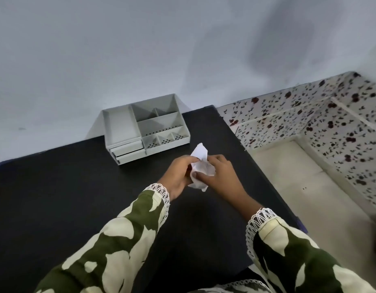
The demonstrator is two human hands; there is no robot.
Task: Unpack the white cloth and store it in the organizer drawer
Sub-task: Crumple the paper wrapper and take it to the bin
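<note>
A crumpled white cloth [200, 166] is held above the black table [77, 187], between both hands. My left hand [178, 174] grips its left side and my right hand [223, 176] grips its right side, thumb pressed on the lower part. A corner of the cloth sticks up above the fingers. The grey organizer [144, 125] stands just beyond the hands, against the wall. Its two small drawers [129, 152] sit at the front left, the lower one pulled out slightly.
The organizer's top has several open compartments. The table's right edge runs close past my right hand. Beyond it lie a beige floor [309, 187] and a speckled tiled wall [330, 115]. A pale wall stands behind the table.
</note>
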